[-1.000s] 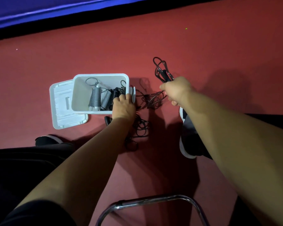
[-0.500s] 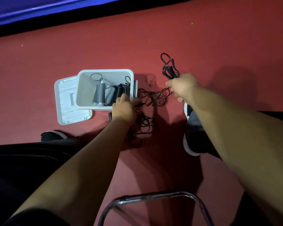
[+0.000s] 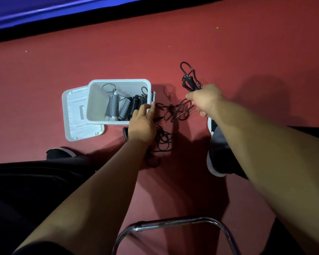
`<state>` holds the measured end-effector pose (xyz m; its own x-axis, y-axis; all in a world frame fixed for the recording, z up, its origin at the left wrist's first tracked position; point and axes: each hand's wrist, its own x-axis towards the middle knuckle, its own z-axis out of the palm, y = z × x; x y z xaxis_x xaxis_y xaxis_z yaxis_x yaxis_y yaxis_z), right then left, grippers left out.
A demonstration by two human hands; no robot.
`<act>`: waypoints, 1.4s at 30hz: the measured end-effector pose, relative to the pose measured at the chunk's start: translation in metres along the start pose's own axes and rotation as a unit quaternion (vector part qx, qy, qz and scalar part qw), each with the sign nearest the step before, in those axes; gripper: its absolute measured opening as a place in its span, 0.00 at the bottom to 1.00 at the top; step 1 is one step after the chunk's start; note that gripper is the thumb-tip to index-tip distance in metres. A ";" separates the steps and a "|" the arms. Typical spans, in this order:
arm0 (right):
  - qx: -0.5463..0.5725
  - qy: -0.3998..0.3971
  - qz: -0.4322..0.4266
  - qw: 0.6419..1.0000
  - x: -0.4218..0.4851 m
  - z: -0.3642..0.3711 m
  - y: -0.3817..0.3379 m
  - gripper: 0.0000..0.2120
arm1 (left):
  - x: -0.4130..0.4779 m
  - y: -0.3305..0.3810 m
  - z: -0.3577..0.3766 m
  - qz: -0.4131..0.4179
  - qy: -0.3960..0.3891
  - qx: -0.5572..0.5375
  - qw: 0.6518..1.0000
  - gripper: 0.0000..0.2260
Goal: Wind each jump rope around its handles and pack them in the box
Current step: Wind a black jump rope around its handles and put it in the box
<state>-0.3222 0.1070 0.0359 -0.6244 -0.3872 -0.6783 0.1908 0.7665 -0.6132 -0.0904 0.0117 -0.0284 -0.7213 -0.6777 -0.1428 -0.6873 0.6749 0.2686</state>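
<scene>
Lid beside box (left); chair nearby

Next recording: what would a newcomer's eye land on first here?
The white box at centre-left, its lid lying beside it, holds several wound ropes. To its right the right hand grips a black jump rope. A loose tangle of cord lies between the hands on the red floor, and the left hand touches the box's near right corner.

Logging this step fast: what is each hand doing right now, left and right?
Left hand: at the right wall of the box; whether it grips cannot be told.
Right hand: closed, holding a black jump rope.
</scene>
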 end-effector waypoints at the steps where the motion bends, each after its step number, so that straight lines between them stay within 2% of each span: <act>1: 0.000 0.001 -0.002 1.000 0.000 0.000 0.000 0.07 | 0.004 0.003 -0.004 0.003 -0.019 0.010 1.000 0.33; 4: -0.004 0.007 -0.017 1.000 -0.002 0.001 -0.001 0.08 | 0.018 0.013 -0.015 0.003 -0.079 0.039 0.996 0.33; 12: -0.007 -0.005 -0.014 1.000 -0.001 0.000 0.006 0.07 | 0.048 0.027 -0.018 0.021 -0.120 0.091 0.988 0.37; 17: -0.011 -0.009 -0.014 1.000 0.002 0.001 0.011 0.08 | 0.070 0.029 -0.015 0.031 -0.186 0.120 0.975 0.43; 21: -0.021 -0.004 -0.017 1.000 0.001 0.001 0.012 0.08 | 0.081 0.029 -0.008 0.041 -0.227 0.104 0.967 0.38; 25: -0.009 0.005 -0.021 1.000 -0.004 -0.003 0.003 0.08 | 0.074 0.031 -0.013 0.046 -0.210 0.105 0.971 0.33; 27: -0.006 0.002 -0.029 1.000 -0.012 -0.005 -0.006 0.07 | 0.065 0.033 -0.020 0.050 -0.191 0.063 0.978 0.33; 29: 0.001 -0.010 -0.045 0.999 -0.025 -0.007 -0.016 0.07 | 0.057 0.038 -0.030 0.044 -0.177 -0.028 0.983 0.36; 30: 0.010 -0.019 -0.057 0.998 -0.033 -0.008 -0.022 0.08 | 0.053 0.041 -0.037 0.031 -0.188 -0.108 0.976 0.38; 32: 0.027 -0.037 -0.081 0.996 -0.053 -0.011 -0.034 0.08 | 0.047 0.047 -0.054 -0.002 -0.239 -0.294 0.926 0.41; 33: 0.033 -0.044 -0.094 0.994 -0.065 -0.014 -0.041 0.08 | 0.043 0.051 -0.064 -0.010 -0.254 -0.369 0.894 0.38; 35: 0.043 -0.051 -0.122 0.990 -0.091 -0.022 -0.060 0.08 | 0.034 0.061 -0.090 -0.019 -0.262 -0.453 0.852 0.25; 36: 0.049 -0.052 -0.138 0.988 -0.105 -0.027 -0.071 0.08 | 0.028 0.064 -0.104 -0.023 -0.256 -0.474 0.842 0.18; 40: 0.039 -0.033 -0.203 0.978 -0.165 -0.050 -0.119 0.08 | 0.000 0.073 -0.169 -0.017 -0.244 -0.538 0.807 0.04; 41: 0.039 -0.027 -0.219 0.975 -0.180 -0.055 -0.129 0.08 | -0.009 0.074 -0.189 -0.017 -0.245 -0.546 0.801 0.01; 42: 0.041 -0.020 -0.233 0.971 -0.196 -0.059 -0.137 0.09 | -0.018 0.075 -0.209 -0.014 -0.249 -0.551 0.796 0.03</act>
<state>-0.2710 0.1083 0.2768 -0.6273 -0.7036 -0.3337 -0.0445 0.4602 -0.8867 -0.1110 0.0134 0.1938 -0.8409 -0.3018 -0.4493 -0.4083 -0.1911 0.8926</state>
